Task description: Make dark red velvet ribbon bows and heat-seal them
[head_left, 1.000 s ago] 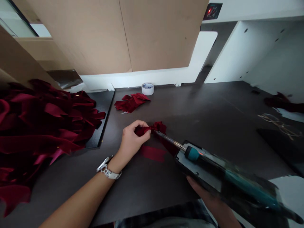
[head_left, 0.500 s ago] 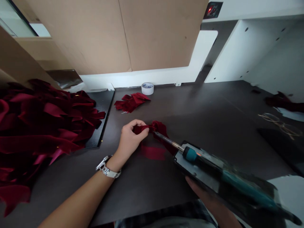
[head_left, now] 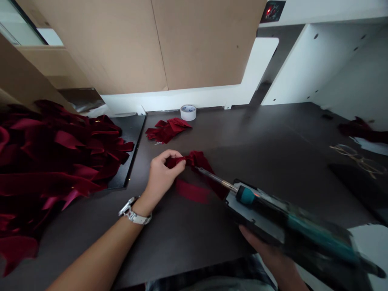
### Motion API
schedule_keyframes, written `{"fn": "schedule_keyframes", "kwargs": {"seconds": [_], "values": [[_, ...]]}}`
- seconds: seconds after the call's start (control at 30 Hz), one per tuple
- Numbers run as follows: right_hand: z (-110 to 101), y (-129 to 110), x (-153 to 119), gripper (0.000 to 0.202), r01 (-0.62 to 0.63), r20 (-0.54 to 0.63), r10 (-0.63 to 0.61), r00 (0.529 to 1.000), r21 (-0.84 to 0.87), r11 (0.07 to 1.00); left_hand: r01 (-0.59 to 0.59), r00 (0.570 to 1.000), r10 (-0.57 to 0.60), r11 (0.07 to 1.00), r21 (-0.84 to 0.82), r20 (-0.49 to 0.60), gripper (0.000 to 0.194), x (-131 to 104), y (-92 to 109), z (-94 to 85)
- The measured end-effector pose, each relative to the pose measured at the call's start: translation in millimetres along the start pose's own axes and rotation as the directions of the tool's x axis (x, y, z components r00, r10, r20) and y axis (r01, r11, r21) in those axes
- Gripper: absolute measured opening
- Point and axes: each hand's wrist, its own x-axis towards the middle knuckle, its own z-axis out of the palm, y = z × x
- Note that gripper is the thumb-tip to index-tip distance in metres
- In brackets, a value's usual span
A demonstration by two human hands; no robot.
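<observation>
My left hand [head_left: 164,171], with a watch on its wrist, pinches a dark red velvet ribbon bow [head_left: 196,157] between thumb and fingers just above the table. Its loose tails hang down, one slightly blurred. From the right, the thin metal tip of a soldering iron [head_left: 247,195] with a teal and black handle comes up to the bow's middle; whether it touches the fabric I cannot tell. The iron lies along a black and grey box-like body. Beneath that body is my right hand [head_left: 263,246], closed around it, most of its fingers hidden.
A large heap of red velvet ribbons [head_left: 60,153] covers a black board [head_left: 129,161] on the left. Behind the bow are a small ribbon pile [head_left: 168,130] and a white tape roll [head_left: 188,113]. Eyeglasses [head_left: 357,157] lie on the right. Cardboard [head_left: 206,44] stands along the back.
My left hand and the bow have shifted slightly left. The soldering iron and its body have moved a little to the right, and the hanging ribbon tail has swung.
</observation>
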Motion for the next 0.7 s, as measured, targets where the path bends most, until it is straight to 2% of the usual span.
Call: {"fn": "schedule_keyframes", "kwargs": {"seconds": [0.03, 0.1, 0.13, 0.17, 0.2, 0.27, 0.33, 0.37, 0.4, 0.43, 0.5, 0.6, 0.7], "values": [[-2.4, -1.2, 0.2, 0.037, -0.003, -0.034, 0.003, 0.999, 0.010, 1.000, -0.034, 0.998, 0.037, 0.998, 0.052, -0.059, 0.007, 2.0, -2.2, -3.9], [-4.2, -3.3, 3.5, 0.046, -0.002, -0.099, 0.005, 0.995, 0.026, 1.000, -0.179, 0.965, 0.213, 0.962, 0.207, -0.156, 0.005, 1.8, -3.5, -9.4], [-4.0, -4.9, 7.3, 0.049, 0.000, -0.128, 0.004, 0.992, 0.031, 1.000, -0.289, 0.930, 0.338, 0.915, 0.280, -0.146, 0.004, -0.9, -2.4, -10.0], [-3.3, -7.4, 12.7, 0.051, 0.000, -0.166, 0.007, 0.986, 0.042, 0.999, -0.419, 0.882, 0.465, 0.848, 0.324, -0.078, 0.005, -5.2, -0.2, -8.8], [-2.4, -11.3, 19.8, 0.051, -0.003, -0.214, 0.016, 0.977, 0.062, 0.998, -0.558, 0.815, 0.578, 0.765, 0.322, 0.039, 0.008, -10.7, 2.7, -5.8], [-1.3, -23.6, 38.2, 0.049, -0.003, -0.327, 0.053, 0.943, 0.150, 0.989, -0.775, 0.630, 0.714, 0.600, 0.197, 0.305, 0.012, -22.9, 9.5, 4.0], [-1.8, -40.5, 60.4, 0.044, 0.028, -0.407, 0.098, 0.908, 0.292, 0.956, -0.868, 0.454, 0.732, 0.492, 0.066, 0.508, 0.015, -33.0, 15.4, 15.2], [-2.5, -49.5, 72.4, 0.042, 0.051, -0.394, 0.096, 0.914, 0.347, 0.936, -0.884, 0.397, 0.706, 0.466, 0.037, 0.586, 0.017, -36.4, 17.7, 20.0], [-3.4, -58.1, 84.9, 0.041, 0.074, -0.390, 0.092, 0.916, 0.389, 0.918, -0.890, 0.364, 0.666, 0.455, 0.032, 0.651, 0.018, -38.7, 19.6, 23.7], [-4.2, -65.7, 98.1, 0.040, 0.089, -0.369, 0.083, 0.926, 0.424, 0.901, -0.890, 0.348, 0.616, 0.454, 0.042, 0.707, 0.020, -40.1, 21.1, 26.3], [-4.7, -76.4, 126.8, 0.041, 0.116, -0.340, 0.069, 0.938, 0.495, 0.861, -0.876, 0.350, 0.520, 0.477, 0.075, 0.779, 0.020, -41.4, 23.4, 28.0], [-0.7, -78.7, 174.3, 0.041, 0.160, -0.327, 0.032, 0.944, 0.544, 0.823, -0.828, 0.406, 0.457, 0.551, 0.107, 0.791, 0.015, -43.9, 25.6, 25.1], [9.1, -67.3, 215.7, 0.037, 0.166, -0.312, -0.002, 0.950, 0.500, 0.850, -0.767, 0.484, 0.444, 0.631, 0.121, 0.754, 0.014, -49.8, 26.8, 22.0]]}}
